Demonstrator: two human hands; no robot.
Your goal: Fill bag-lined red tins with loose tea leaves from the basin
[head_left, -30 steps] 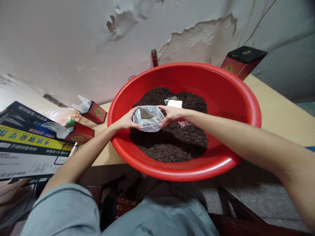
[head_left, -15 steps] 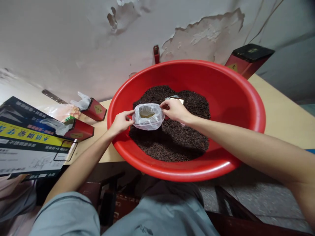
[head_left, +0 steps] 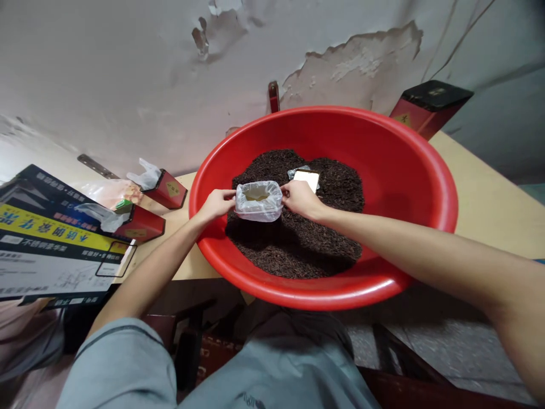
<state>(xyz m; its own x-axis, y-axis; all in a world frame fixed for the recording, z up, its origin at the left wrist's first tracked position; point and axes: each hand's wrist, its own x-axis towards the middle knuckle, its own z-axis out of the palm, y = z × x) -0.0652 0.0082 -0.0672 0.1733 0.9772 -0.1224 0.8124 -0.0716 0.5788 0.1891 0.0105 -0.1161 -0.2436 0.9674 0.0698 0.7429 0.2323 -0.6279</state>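
Note:
Between my two hands is a clear plastic bag [head_left: 258,211] with its mouth spread wide and folded over the rim of a tin, whose dark body below is mostly hidden. My left hand [head_left: 220,203] pinches the bag's left edge, and my right hand [head_left: 300,197] pinches its right edge. Under them, dark loose tea-like leaves [head_left: 293,255] lie heaped in a large red basin [head_left: 395,165]. A small white-faced item [head_left: 307,179] rests on the leaves just behind my right hand.
Two red tins with plastic bags in their mouths, a nearer one [head_left: 145,222] and a farther one [head_left: 170,188], lie left of the basin. A printed carton [head_left: 51,250] is at far left. A black-topped red tin [head_left: 430,108] stands behind right, near the peeling wall [head_left: 128,74].
The bag's mouth now looks wider and squarer. My left hand has moved slightly right and up along its edge, and my right hand has dropped a little, uncovering more of the white-faced item.

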